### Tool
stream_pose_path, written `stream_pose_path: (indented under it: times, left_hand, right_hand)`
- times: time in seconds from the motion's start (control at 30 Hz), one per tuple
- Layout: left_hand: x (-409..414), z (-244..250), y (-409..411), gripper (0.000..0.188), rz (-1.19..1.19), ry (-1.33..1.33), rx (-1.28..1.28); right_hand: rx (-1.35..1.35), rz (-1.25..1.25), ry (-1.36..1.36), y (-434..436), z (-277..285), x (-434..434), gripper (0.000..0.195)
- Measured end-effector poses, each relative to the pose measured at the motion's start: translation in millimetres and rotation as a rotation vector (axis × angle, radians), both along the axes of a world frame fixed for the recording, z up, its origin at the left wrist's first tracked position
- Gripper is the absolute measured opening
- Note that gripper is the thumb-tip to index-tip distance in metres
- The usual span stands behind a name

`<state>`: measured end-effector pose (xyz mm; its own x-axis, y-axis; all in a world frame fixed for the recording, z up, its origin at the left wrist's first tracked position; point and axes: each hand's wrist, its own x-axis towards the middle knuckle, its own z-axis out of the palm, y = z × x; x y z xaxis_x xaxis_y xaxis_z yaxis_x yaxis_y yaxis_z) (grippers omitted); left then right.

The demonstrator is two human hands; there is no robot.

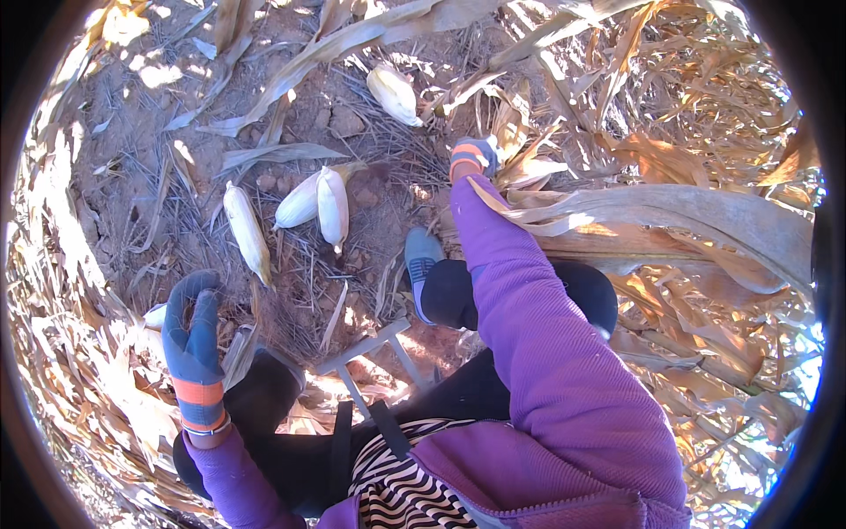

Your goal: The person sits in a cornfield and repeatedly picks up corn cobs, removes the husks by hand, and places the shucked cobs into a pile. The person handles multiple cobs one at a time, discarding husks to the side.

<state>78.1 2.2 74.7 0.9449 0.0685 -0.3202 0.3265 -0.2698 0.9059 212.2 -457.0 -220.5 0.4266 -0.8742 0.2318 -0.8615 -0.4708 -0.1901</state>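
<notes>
My left hand (pixel 193 340), in a blue-grey glove with an orange-striped cuff, is raised at the left with bent fingers apart and nothing in it. Ahead of it lies a pale corn ear in its husk (pixel 247 231). Two more ears, a slanted one (pixel 297 203) and an upright-lying one (pixel 332 208), touch to its right. My right hand (pixel 474 157), gloved alike, reaches far forward, its fingers closed at a bunch of dry corn husks (pixel 525 162); its fingertips are partly hidden. Beyond it rests another pale ear (pixel 395 96).
Part of a pale ear (pixel 155 317) shows behind my left hand. A grey metal frame (pixel 370 347) with black straps stands between my legs, near my shoe (pixel 423 258). Long dry corn leaves (pixel 661 205) cross at the right. Dry stalks and leaves (pixel 86 370) pile up at the left.
</notes>
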Motion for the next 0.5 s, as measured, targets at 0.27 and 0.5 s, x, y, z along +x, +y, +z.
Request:
stream_pose_path:
  times: [0.27, 0.5]
  left_hand:
    - [22.5, -16.3, -11.0, 0.023, -0.011, 0.107, -0.004]
    - [39.5, -30.3, -24.1, 0.024, -0.03, 0.142, -0.026]
  right_hand:
    - [0.167, -0.516, -0.267, -62.9, -17.4, -14.6, 0.03]
    - [-0.174, -0.328, 0.62, -90.6, -20.5, -3.9, 0.042]
